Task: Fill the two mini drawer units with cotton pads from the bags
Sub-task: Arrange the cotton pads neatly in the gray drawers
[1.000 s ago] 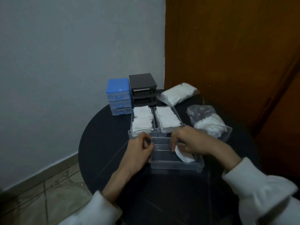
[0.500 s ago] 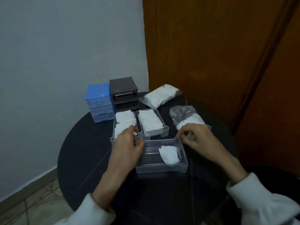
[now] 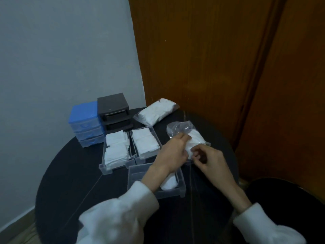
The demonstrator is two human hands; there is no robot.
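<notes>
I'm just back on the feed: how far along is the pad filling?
Done: two clear drawers lie full of pads. In hand: the left hand and right hand are at the open bag; the near drawer holds few pads. Left: filling it, refitting the grey unit; the blue unit's contents are unclear.

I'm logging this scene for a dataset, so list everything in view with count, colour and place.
Blue drawer unit: 1, blue top, clear drawers, table's far left.
Dark drawer unit: 1, dark grey, right of the blue one.
Filled drawers: 2, clear, white pads, mid-table.
Near drawer: 1, clear, few pads, front.
Sealed bag: 1, clear, white pads, far side.
Opened bag: 1, clear, right side.
Table: 1, black, round.
Wall: grey, left.
Wooden panels: brown, right.
Left hand: at opened bag.
Right hand: at opened bag; grip unclear.
</notes>
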